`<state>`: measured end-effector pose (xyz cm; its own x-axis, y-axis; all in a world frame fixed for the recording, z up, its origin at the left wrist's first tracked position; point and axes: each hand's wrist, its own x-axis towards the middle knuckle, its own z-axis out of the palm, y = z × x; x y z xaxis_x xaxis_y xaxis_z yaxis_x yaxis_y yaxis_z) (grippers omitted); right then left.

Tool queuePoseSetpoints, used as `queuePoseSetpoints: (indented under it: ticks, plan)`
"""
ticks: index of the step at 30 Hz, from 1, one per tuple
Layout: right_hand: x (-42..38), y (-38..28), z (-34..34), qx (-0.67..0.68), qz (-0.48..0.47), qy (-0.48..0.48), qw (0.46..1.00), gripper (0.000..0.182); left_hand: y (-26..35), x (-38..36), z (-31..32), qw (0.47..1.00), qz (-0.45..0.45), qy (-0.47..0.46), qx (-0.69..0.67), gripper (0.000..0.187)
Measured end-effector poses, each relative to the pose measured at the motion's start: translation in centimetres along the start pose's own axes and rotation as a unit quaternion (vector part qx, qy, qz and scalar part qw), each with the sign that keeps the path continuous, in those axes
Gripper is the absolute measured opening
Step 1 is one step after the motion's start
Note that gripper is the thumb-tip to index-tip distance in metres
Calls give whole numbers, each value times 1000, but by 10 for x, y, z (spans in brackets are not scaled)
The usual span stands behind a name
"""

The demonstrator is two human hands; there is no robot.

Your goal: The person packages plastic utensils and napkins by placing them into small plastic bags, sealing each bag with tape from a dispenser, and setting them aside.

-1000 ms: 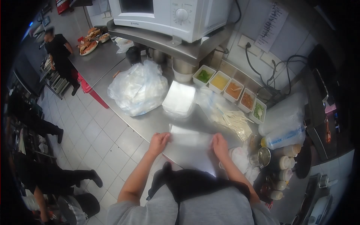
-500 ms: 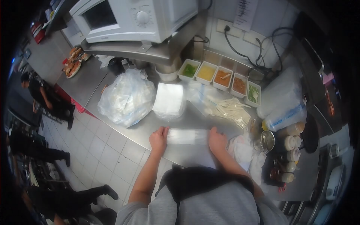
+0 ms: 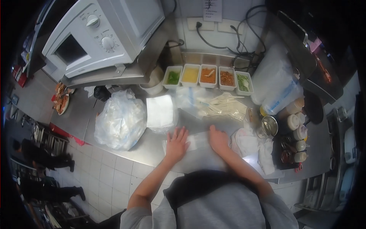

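A flat clear plastic sleeve (image 3: 198,141) with something white inside, perhaps a napkin, lies on the steel counter in front of me. My left hand (image 3: 177,146) rests flat over its left part, fingers spread. At the other end, my right hand (image 3: 218,139) is closed on the sleeve's edge, the fingers curled. Just beyond my left hand stands a stack of white napkins (image 3: 159,110) in clear plastic. Pale disposable forks (image 3: 225,107) lie in a clear bag past my right hand.
A full, bulging plastic bag (image 3: 120,120) sits at left. Several food tubs (image 3: 207,75) line the wall. Sauce bottles (image 3: 298,133), a metal cup (image 3: 268,126) and crumpled cloths (image 3: 248,147) are at right. A microwave (image 3: 103,34) overhangs on a shelf. Other people (image 3: 44,154) stand further left.
My left hand has let go of the sleeve's left end, moved right and spread flat on it. My right hand stays closed at the right end. The view has turned.
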<state>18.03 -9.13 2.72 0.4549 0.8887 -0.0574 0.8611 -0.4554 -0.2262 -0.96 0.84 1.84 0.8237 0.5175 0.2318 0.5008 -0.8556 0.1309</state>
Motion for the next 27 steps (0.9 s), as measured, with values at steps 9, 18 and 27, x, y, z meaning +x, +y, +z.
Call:
queuePoseSetpoints:
  ticks: [9,18,27]
  plan:
    - [-31,-56,35,145,-182,104,967,65,-3,4,4,998,-7,-57,9,64]
    - [-6,12,3,72,-50,53,995,37,-29,24,-27,976,49,-134,-163,55]
    - [40,54,-14,315,-68,-145,935,11,-55,43,-11,810,111,-344,-463,33]
